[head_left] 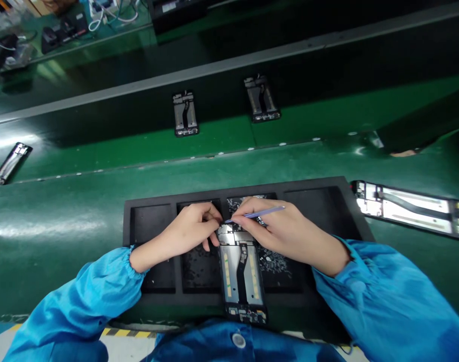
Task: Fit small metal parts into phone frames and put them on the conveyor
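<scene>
An open phone frame (241, 274) with bare circuit boards and a dark ribbon cable lies lengthways on a black compartment tray (146, 206) in front of me. My left hand (187, 231) curls its fingers against the frame's far end, touching the top board. My right hand (278, 231) pinches a thin blue-grey tool (263, 213), its tip meeting the same far end of the frame. Both arms wear blue sleeves.
A green conveyor belt (82, 166) carries more open phone frames: one (185, 113) and another (262, 98) further away, one at the far left (11, 162). A larger frame (412, 207) lies right of the tray. Chargers and cables sit at the back left (63, 27).
</scene>
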`<state>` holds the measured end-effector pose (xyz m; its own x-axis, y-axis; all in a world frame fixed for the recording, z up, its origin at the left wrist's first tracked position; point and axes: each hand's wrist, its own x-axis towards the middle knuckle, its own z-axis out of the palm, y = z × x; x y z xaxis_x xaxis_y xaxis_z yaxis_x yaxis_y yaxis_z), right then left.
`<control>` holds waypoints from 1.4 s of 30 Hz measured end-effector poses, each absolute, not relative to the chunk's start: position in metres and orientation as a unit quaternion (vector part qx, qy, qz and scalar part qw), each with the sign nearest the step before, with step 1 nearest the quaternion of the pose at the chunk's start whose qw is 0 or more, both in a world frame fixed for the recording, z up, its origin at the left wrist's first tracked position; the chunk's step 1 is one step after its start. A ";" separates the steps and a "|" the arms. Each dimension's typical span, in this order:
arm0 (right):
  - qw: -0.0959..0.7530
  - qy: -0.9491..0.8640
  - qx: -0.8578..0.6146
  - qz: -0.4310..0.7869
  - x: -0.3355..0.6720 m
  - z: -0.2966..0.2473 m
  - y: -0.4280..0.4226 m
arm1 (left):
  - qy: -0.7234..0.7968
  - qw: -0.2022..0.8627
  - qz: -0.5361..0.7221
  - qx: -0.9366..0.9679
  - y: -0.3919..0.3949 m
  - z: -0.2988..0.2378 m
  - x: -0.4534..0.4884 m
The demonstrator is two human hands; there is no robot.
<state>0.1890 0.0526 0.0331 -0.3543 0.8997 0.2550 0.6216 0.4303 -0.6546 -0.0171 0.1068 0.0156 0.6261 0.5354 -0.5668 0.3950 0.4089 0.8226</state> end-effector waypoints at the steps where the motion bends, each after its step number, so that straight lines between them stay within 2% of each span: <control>1: 0.300 -0.791 -0.481 0.231 0.189 0.032 0.053 | 0.430 0.723 0.049 0.539 0.107 0.016 -0.017; 12: 0.305 -0.791 -0.474 0.238 0.190 0.033 0.053 | 0.436 0.709 0.058 0.551 0.106 0.017 -0.015; 20: 0.458 -0.604 -0.626 0.185 0.201 0.050 0.055 | 0.450 0.700 0.054 0.551 0.106 0.016 -0.013; 29: 0.420 -0.665 -0.581 0.211 0.198 0.045 0.056 | 0.455 0.692 0.058 0.558 0.105 0.017 -0.011; 35: 0.359 -0.701 -0.579 0.212 0.194 0.042 0.058 | 0.438 0.686 0.057 0.578 0.110 0.023 -0.013; 42: 0.337 -0.720 -0.573 0.199 0.192 0.041 0.060 | 0.465 0.644 0.047 0.605 0.113 0.025 -0.012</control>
<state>0.1924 0.0604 0.0409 -0.1152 0.9593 0.2579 0.6912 0.2639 -0.6727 -0.0123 0.1127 0.0250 0.5622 0.6241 -0.5426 0.5030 0.2626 0.8234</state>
